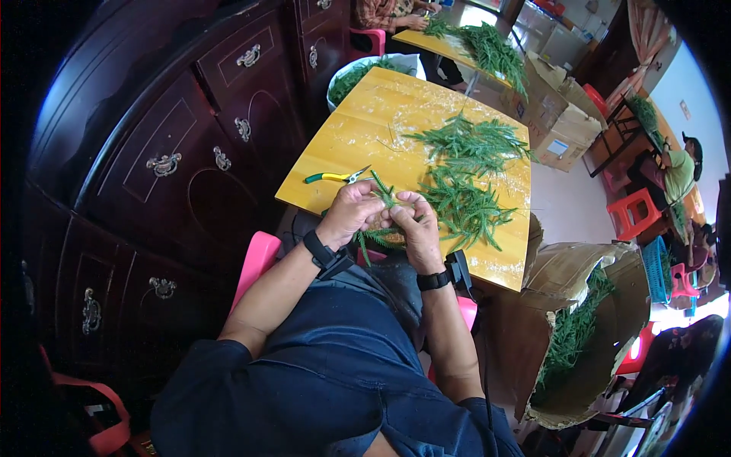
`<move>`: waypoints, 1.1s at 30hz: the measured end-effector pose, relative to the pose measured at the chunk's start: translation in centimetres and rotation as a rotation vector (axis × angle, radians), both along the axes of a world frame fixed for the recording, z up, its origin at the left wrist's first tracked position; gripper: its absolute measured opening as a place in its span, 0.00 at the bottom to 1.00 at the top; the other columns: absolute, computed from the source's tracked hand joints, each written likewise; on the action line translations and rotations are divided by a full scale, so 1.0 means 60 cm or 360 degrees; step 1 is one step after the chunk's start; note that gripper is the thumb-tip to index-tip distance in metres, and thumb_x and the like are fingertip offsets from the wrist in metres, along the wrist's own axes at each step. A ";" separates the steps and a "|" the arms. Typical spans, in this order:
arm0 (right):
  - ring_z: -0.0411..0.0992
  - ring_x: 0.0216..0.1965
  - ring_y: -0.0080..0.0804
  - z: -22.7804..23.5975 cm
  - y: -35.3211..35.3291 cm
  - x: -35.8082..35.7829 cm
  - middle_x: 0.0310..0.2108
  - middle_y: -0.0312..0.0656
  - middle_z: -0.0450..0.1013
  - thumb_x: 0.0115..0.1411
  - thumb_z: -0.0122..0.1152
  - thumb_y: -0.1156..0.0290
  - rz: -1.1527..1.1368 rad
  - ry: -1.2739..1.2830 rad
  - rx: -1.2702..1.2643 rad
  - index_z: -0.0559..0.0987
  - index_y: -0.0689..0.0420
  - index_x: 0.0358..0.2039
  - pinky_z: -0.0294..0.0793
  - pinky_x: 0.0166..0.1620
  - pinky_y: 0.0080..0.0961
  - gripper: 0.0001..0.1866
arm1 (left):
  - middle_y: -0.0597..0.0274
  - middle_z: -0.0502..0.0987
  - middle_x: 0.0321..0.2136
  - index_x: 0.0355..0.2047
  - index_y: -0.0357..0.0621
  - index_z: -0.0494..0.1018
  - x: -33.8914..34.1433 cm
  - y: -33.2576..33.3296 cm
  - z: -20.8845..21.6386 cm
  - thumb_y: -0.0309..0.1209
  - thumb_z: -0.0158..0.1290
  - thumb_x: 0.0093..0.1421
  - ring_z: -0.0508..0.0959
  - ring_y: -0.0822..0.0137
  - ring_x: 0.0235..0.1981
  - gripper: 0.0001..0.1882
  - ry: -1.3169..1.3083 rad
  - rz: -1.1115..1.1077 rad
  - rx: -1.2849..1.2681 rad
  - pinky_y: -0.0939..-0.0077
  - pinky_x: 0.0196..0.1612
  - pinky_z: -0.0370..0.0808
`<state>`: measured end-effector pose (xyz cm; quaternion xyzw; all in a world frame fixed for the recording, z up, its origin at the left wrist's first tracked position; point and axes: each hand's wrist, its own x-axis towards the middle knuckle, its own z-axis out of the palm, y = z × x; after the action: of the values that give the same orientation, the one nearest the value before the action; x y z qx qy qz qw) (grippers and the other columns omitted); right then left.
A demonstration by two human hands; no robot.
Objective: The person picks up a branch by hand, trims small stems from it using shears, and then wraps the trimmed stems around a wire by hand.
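Observation:
Both hands meet at the near edge of a yellow wooden table [346, 122]. Between them is a green fern-like sprig [384, 195], its fronds poking up above the fingers and hanging down below. My left hand [352, 213] is closed on the sprig, fingers bent inward. My right hand [417, 227] pinches the same sprig, thumb against fingertips. Just beyond the left hand lie pliers [335, 177] with green and yellow handles, jaws pointing right. To the right of my hands, green sprigs [464, 206] are heaped on the table, and a second heap [476, 145] lies behind them.
Dark wooden cabinets [183, 152] run along the left. A white sack of greenery [350, 80] stands behind the table. At the right is an open cardboard box [525, 335] holding more greenery; another carton [560, 126] stands farther back. Other people sit at tables beyond.

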<state>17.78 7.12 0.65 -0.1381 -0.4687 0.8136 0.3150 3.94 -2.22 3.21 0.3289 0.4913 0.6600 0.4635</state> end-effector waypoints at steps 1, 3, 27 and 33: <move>0.76 0.32 0.25 0.003 -0.001 0.000 0.32 0.40 0.77 0.63 0.59 0.79 -0.0001 -0.0020 0.0008 0.72 0.61 0.43 0.75 0.39 0.20 0.09 | 0.76 0.72 0.22 0.43 0.44 0.75 -0.001 0.002 -0.004 0.26 0.53 0.63 0.63 0.86 0.16 0.08 -0.0001 0.0024 -0.0006 0.90 0.17 0.58; 0.76 0.32 0.25 -0.007 0.000 0.000 0.31 0.40 0.77 0.63 0.58 0.79 -0.0020 -0.0094 0.0133 0.72 0.61 0.44 0.75 0.39 0.20 0.09 | 0.76 0.72 0.22 0.43 0.44 0.75 -0.002 0.006 -0.010 0.26 0.53 0.63 0.63 0.86 0.16 0.08 -0.0003 0.0072 -0.0020 0.91 0.17 0.58; 0.72 0.26 0.24 -0.002 -0.010 -0.006 0.26 0.37 0.75 0.68 0.56 0.68 -0.0215 -0.0110 0.0065 0.76 0.59 0.35 0.71 0.33 0.20 0.07 | 0.64 0.79 0.27 0.39 0.40 0.74 0.013 0.000 0.000 0.23 0.52 0.64 0.79 0.79 0.26 0.04 0.0036 0.0061 0.0132 0.89 0.21 0.67; 0.70 0.24 0.23 0.005 -0.003 0.000 0.24 0.36 0.74 0.68 0.56 0.67 -0.0088 -0.0128 -0.0055 0.75 0.57 0.34 0.70 0.31 0.20 0.08 | 0.63 0.78 0.31 0.43 0.38 0.75 -0.004 0.001 -0.032 0.23 0.52 0.64 0.72 0.79 0.23 0.07 -0.0054 -0.0070 0.0284 0.88 0.23 0.66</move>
<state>17.76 6.97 0.95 -0.1889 -0.4629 0.8064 0.3159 3.72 -2.14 1.27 0.3683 0.4152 0.6963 0.4550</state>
